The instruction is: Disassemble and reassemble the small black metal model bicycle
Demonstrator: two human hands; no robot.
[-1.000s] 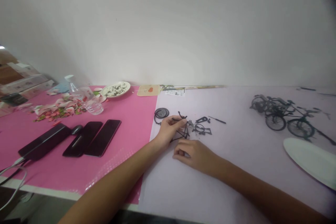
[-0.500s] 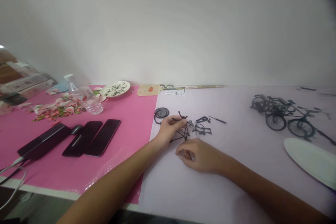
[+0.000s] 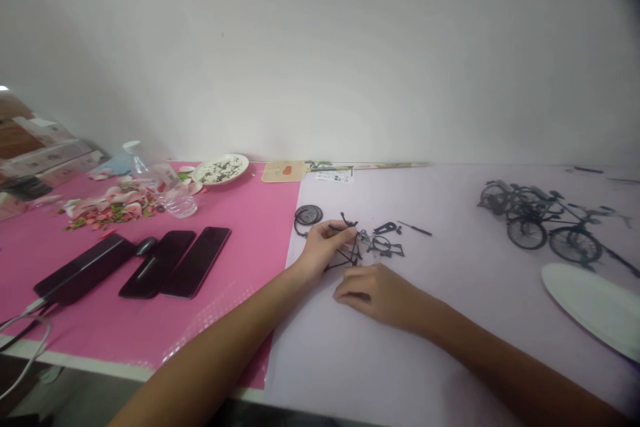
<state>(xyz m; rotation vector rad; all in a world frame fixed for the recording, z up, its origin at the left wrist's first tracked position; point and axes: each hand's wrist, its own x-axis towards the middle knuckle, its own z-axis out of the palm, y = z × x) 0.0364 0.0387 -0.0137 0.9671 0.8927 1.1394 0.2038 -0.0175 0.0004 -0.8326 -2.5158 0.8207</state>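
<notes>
Two bare hands are showing on my remote feed, close together but not clasped; nearest me the right hand (image 3: 375,290) is lying low on the pale sheet (image 3: 320,353), fingers curling inward just beside the work — whether they are pinching something small, I cannot tell. Beyond it the left hand (image 3: 327,247) is gripping a black bicycle frame (image 3: 355,257) between thumb and fingers, its bars poking out toward the right hand; I am judging that this hold is for steadying so light and spindly a thing, leaving the right side reachable.

On my left two dark phones (image 3: 196,262) are lying flat and glossy on the smooth pink cover (image 3: 257,227), out of the way; on my right a white oval dish (image 3: 590,310) is running off the view. Past the frame, loose black parts (image 3: 387,227) are lying within easy reach, presumably for quick picking, with a slim dark tool (image 3: 420,230) beside them; thin-spoked wheels (image 3: 309,215) are sitting left of these. Farther right, finished-looking model bicycles (image 3: 527,232) are standing bunched, wiry and dark; farther left, a clear ribbed bottle (image 3: 177,197) is leaning by soft pink petals (image 3: 130,203); behind everything a matt grey wall (image 3: 320,53) is rising.
</notes>
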